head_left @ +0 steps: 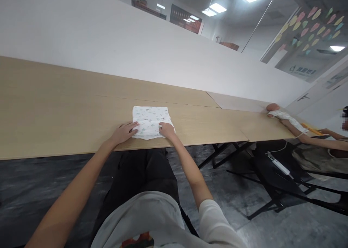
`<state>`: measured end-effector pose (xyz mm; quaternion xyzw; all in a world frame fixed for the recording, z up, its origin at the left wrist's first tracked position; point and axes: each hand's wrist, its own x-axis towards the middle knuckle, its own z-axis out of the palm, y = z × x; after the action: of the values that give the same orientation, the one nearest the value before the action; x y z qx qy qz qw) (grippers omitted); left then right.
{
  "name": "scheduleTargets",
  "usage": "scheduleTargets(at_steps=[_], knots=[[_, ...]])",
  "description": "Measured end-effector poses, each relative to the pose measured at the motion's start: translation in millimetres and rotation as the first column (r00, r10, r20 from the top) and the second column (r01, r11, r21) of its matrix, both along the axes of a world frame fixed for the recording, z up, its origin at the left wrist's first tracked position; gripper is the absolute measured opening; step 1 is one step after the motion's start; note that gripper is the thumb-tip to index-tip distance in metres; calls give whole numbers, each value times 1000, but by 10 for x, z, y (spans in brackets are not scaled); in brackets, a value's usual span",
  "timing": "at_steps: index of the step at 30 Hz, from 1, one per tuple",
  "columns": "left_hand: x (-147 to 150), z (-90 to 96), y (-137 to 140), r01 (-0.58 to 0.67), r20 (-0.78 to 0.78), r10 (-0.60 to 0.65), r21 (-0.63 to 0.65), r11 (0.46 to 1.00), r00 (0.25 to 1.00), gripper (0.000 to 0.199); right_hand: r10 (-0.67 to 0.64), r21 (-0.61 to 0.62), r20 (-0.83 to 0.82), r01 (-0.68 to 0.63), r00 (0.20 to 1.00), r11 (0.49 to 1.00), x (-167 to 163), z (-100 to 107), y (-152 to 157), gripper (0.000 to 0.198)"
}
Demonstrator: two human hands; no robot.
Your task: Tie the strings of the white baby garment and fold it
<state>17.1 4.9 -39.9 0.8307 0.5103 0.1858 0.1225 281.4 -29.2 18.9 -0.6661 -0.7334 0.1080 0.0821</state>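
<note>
cloth (150, 114) lies by the near edge of the surface (67, 114); my left grip (125, 132) rests flat, likely steadying it; right grip (166, 129) curled, its hold i can't tell.

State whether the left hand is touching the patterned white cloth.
Touching: the head view shows the left hand's fingers lying over the patterned white cloth's left edge, with no gap visible.
</note>
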Motion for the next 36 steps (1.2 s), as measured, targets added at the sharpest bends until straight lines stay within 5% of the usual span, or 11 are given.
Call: scheduleTargets(at_steps=[4,10,16,22,31,36], knots=[[-32,36,-15,34,-10,-33,20,999,999,68,73,22,57,-75,996,997,53,39,-66,44],[-134,146,-198,-63,93,42,238,969,995,53,137,246,19,-137,990,959,600,72,-175,44],[-208,150,-314,178,81,-191,143,974,978,46,233,272,25,-231,972,934,954,-159,-156,46],[-198,149,-337,192,108,-205,120,974,973,52,282,308,-100,-240,954,921,855,-283,-197,40],[-175,330,-562,99,295,-95,1,995,951,66,259,216,-499,-170,827,961,958,-11,-436,33],[-33,623,-158,-39,483,44,-20,999,875,61,125,114,-703,-63,700,992,850,248,-59,27]])
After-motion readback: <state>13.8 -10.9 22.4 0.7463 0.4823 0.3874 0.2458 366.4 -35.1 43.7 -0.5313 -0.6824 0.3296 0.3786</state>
